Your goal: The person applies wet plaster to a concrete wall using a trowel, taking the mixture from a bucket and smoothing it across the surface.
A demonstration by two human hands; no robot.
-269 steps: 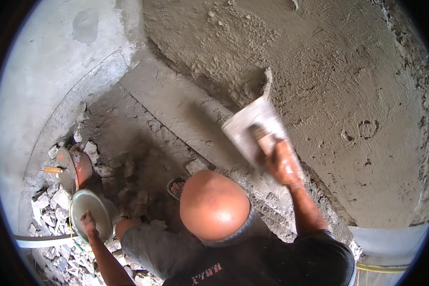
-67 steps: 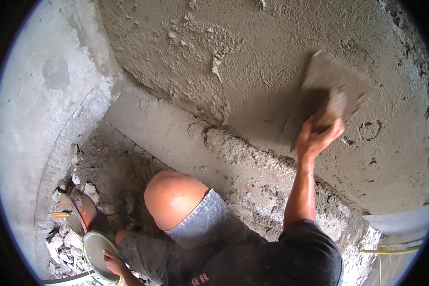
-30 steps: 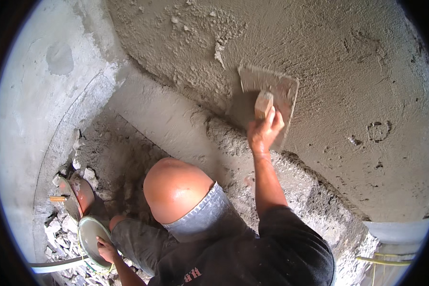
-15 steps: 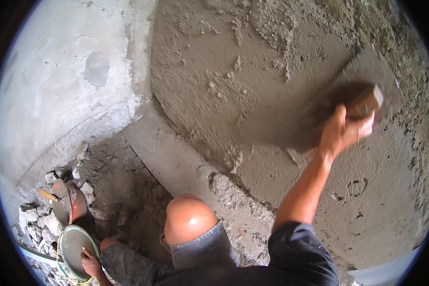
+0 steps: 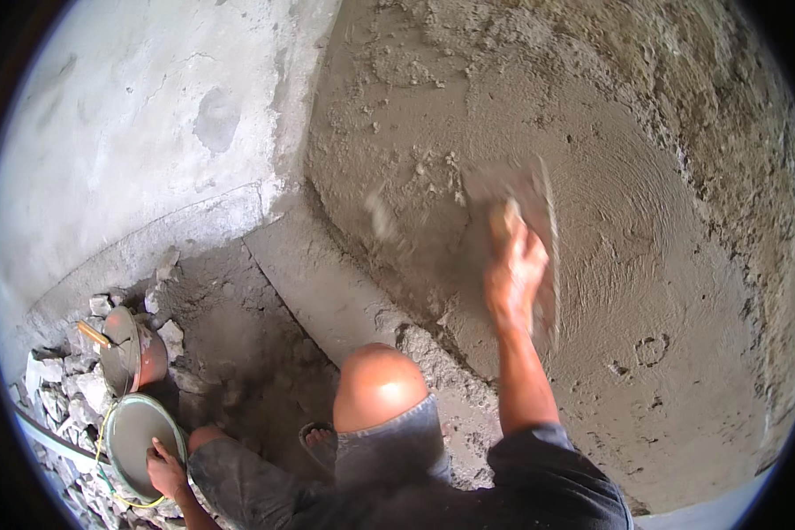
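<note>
My right hand is closed around the handle of a plastering float, whose flat, mortar-smeared board lies against the wet grey plaster on the wall. Motion blurs the float and the fingers a little. Down at the lower left, my left hand grips the near rim of a round bucket that holds grey, wet-looking material. Part of the hand reaches over the inside of the rim, and the remaining fingers are hidden.
A reddish bucket with a wooden-handled tool stands beyond the grey one, among broken rubble. A pale finished wall meets the plastered one at a corner. My bent knee sits close to the concrete ledge.
My right hand has swept the float leftward across the plaster, turning its board more upright. Fresh curved stroke marks show to the right. My left hand stays at the bucket.
</note>
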